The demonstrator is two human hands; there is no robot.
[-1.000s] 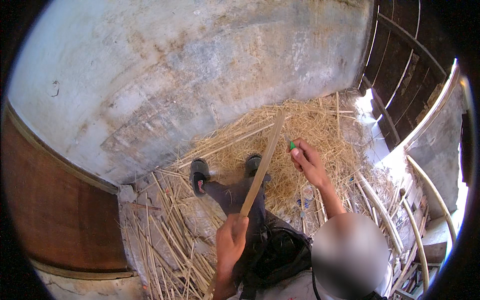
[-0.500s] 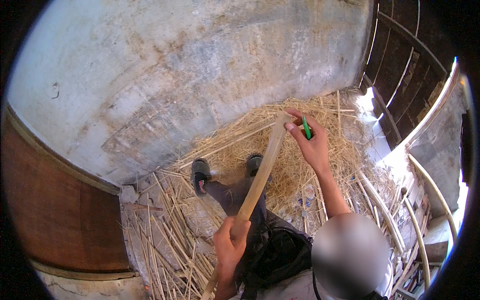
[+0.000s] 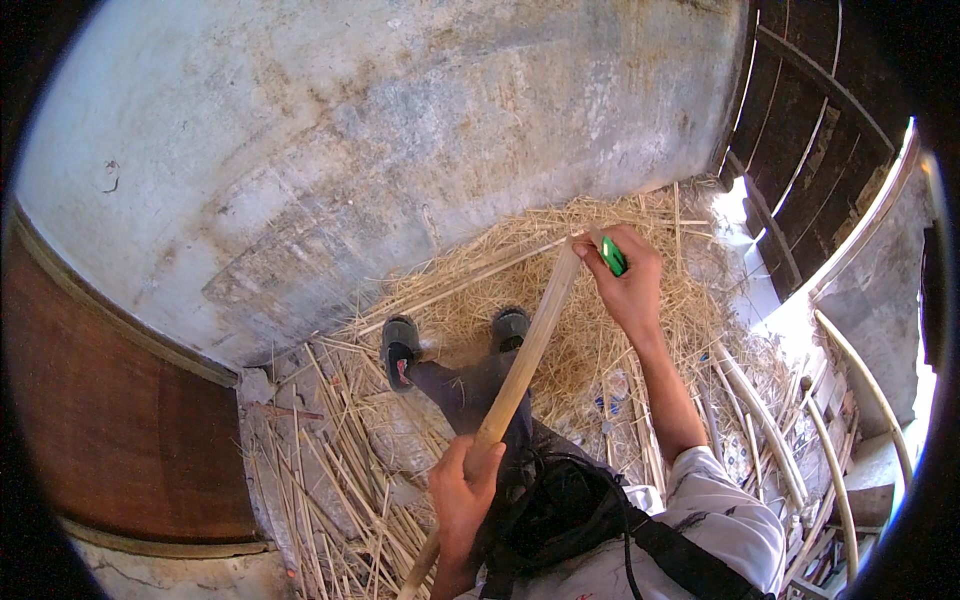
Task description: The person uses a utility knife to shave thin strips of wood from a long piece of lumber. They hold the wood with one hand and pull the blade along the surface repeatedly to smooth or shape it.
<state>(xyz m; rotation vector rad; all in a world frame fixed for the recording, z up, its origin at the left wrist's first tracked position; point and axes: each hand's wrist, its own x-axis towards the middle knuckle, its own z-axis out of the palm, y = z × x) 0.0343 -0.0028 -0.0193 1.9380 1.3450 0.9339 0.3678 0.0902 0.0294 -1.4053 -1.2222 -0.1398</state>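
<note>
Head view: left hand (image 3: 462, 492) grips cane (image 3: 522, 362); right hand (image 3: 625, 278) closed on green knife (image 3: 612, 256) at cane tip; straw (image 3: 600, 330) underfoot.

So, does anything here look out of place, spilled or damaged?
Yes. Straw and cut stalks lie scattered loosely over the floor around the feet, not stacked. The wall is stained and patchy. The left hand grips a long cane, while the right hand holds a small green tool at its upper end.
</note>
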